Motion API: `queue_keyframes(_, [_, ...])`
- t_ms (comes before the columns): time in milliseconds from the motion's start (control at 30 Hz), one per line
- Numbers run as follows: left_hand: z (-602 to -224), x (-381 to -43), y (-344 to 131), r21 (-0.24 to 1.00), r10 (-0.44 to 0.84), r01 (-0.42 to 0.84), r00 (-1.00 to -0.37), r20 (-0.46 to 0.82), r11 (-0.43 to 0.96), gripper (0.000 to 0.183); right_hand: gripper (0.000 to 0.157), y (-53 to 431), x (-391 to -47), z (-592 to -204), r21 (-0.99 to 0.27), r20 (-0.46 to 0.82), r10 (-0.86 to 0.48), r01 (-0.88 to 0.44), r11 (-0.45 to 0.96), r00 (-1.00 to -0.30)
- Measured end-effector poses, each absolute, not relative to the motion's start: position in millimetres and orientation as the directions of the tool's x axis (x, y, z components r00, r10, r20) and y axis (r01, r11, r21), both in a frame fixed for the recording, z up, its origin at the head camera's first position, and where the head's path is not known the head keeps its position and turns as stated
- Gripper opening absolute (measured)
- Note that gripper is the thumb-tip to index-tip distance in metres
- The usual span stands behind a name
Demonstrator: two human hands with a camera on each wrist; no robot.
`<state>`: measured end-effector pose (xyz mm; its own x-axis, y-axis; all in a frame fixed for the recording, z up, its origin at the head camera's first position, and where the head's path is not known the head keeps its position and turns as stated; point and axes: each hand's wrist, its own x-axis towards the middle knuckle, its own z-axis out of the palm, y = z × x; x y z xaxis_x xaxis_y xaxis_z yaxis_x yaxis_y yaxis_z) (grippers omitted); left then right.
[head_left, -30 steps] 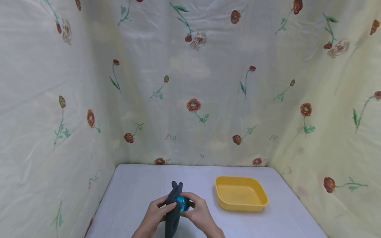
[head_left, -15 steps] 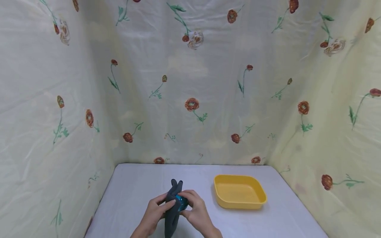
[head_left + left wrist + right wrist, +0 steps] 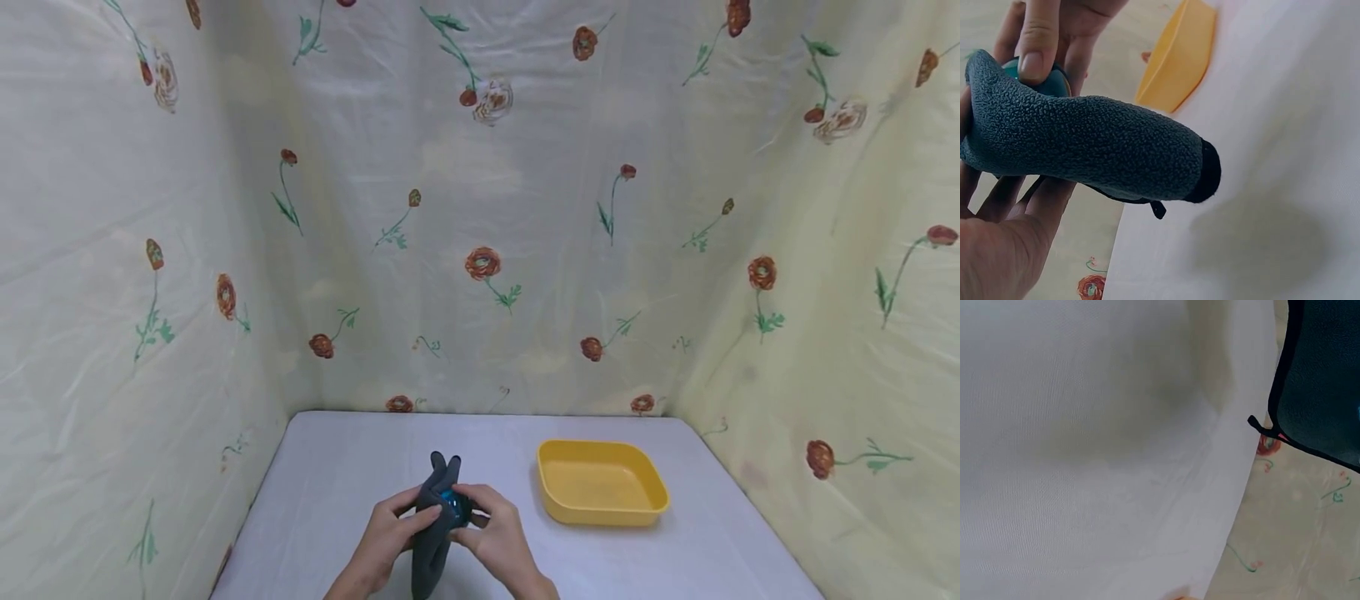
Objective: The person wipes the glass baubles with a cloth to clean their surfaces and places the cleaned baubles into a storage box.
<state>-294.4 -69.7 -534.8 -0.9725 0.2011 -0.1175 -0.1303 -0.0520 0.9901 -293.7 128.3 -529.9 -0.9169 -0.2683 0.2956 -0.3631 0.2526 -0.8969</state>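
Over the near part of the table, a dark grey cloth (image 3: 430, 554) hangs folded in my left hand (image 3: 386, 533), the thumb pressing on its near face. It is a fuzzy towel-like cloth (image 3: 1104, 147) with black edging and a small loop in the left wrist view. My right hand (image 3: 501, 537) grips a shiny blue rounded object (image 3: 454, 508) against the cloth with thumb and fingers. Part of this teal object (image 3: 1054, 82) is hidden by the cloth and the right thumb (image 3: 1038, 44); its kind I cannot tell. A cloth corner (image 3: 1319, 381) shows in the right wrist view.
A yellow open tray (image 3: 603, 517) with rounded corners stands on the white table (image 3: 337, 450), to the right of both hands. Flower-printed curtains (image 3: 480, 333) enclose the table at the back and both sides.
The cloth and right fingers now cover slightly more of the blue object. Both hands stay in nearly the same place, and the right fingers have shifted a little on it.
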Motion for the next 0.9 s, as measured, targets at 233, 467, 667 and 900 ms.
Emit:
queue_keyframes(233, [-534.9, -294.1, -69.8, 0.990, 0.194, -0.132, -0.974, -0.119, -0.057, 0.064, 0.052, 126.9, -291.2, -524.0, -0.923, 0.236, -0.242, -0.296, 0.247, -0.941])
queue_keyframes(467, [-532.8, -296.1, -69.4, 0.993, 0.200, -0.107, -0.975, -0.097, -0.042, 0.062, 0.050, 127.8, -294.5, -526.5, -0.924, 0.228, -0.230, -0.285, 0.254, -0.946])
queue_keyframes(667, [-532.3, -295.7, -70.0, 0.994, 0.202, -0.101, -0.975, -0.091, -0.042, 0.059, 0.048, 129.5, -296.3, -527.9, -0.934, 0.190, -0.243, -0.252, 0.255, -0.951])
queue_keyframes(900, [-531.7, -295.2, -70.7, 0.994, 0.212, -0.101, -0.973, -0.090, -0.038, 0.060, 0.049, 130.6, -296.2, -526.0, -0.959, 0.141, -0.269, -0.200, 0.203, -0.953])
